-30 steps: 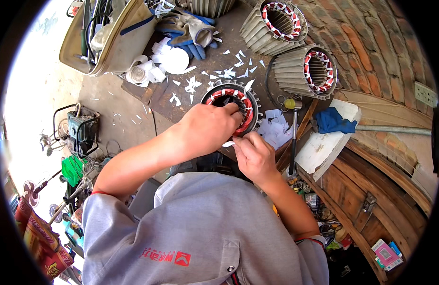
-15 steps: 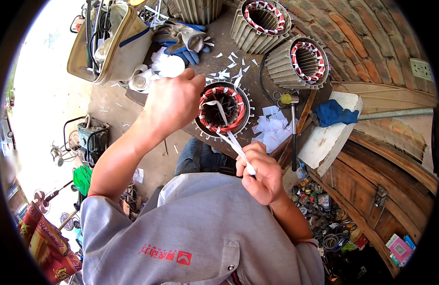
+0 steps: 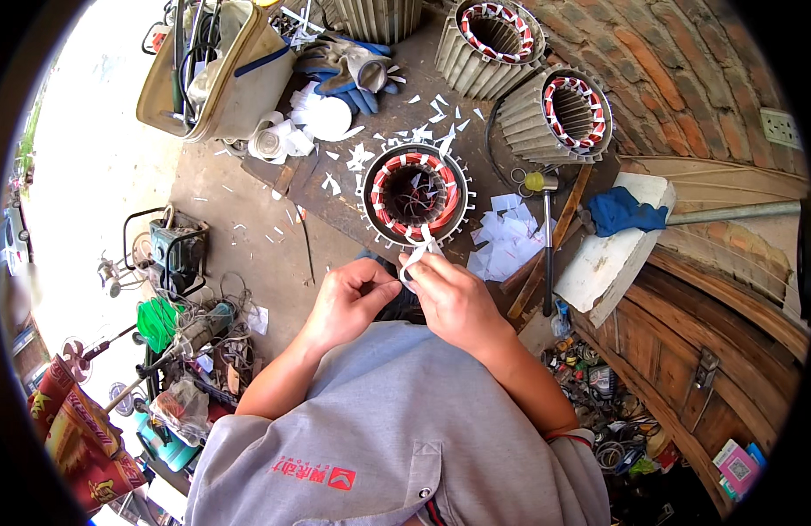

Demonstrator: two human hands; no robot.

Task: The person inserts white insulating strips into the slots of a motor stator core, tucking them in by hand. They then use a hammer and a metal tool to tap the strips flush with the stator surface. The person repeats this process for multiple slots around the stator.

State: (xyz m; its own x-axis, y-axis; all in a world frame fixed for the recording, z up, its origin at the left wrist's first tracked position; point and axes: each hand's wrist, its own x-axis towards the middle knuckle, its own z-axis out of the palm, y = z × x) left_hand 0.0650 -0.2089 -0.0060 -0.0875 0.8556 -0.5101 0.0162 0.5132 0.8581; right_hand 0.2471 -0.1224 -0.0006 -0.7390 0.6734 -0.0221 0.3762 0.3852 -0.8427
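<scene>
A motor stator stands on the dark table, its red winding ring bound with white ties around an open bore holding loose wires. White cloth tape loops from the ring's near edge down to my hands. My right hand is closed, pinching that tape just below the stator. Close beside it on the left, my left hand is also closed, thumb and forefinger together at the tape's lower part. The tape's end is hidden between the fingers.
Two finned motor housings with red windings stand at the back right. White paper pieces and a hammer lie to the right. Gloves, a tape roll and a tool bucket are at the back left.
My left hand has come down from above the stator's left side to meet my right hand. My right hand has moved up and left, and the tape is now looped near the ring's edge.
</scene>
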